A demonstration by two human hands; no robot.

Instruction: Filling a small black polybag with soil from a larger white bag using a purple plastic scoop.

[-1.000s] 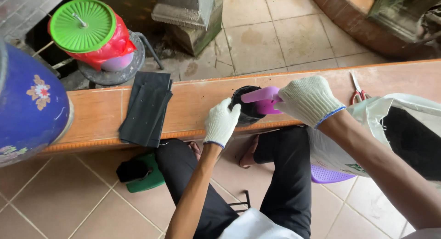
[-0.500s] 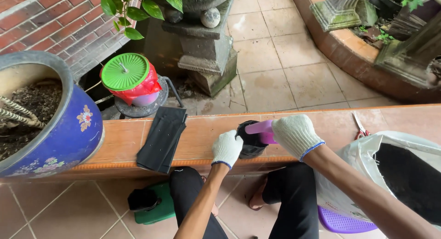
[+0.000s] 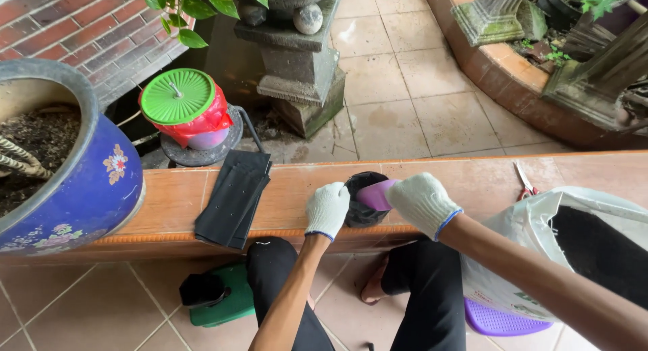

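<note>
A small black grow bag (image 3: 364, 206) stands upright near the middle of the frame, on the front edge of the tiled tabletop (image 3: 472, 182), its mouth open upward. The left hand (image 3: 327, 209), in a white knit glove, presses against the bag's left side with its grip closed on the rim, apparently to keep the soft bag open and standing. The right hand (image 3: 422, 202), gloved the same way, has its grip clenched on the handle of a purple scoop (image 3: 374, 194), whose blade tips down into the bag's mouth. The bag thus sits between the two hands, touching the left one and just left of the right.

Left of the bag, a stack of flat black bags (image 3: 233, 197) lies on the tabletop, hanging slightly over its front edge. At the right edge of the frame, a white sack of dark soil (image 3: 580, 236) stands open beside the right forearm. Red-handled scissors (image 3: 525, 182) lie on the tabletop behind it. A large blue flowered pot (image 3: 74, 182) fills the left side. Behind the tabletop, toward the upper left, a red container with a green lid (image 3: 179, 104) sits on a dark stand.
</note>
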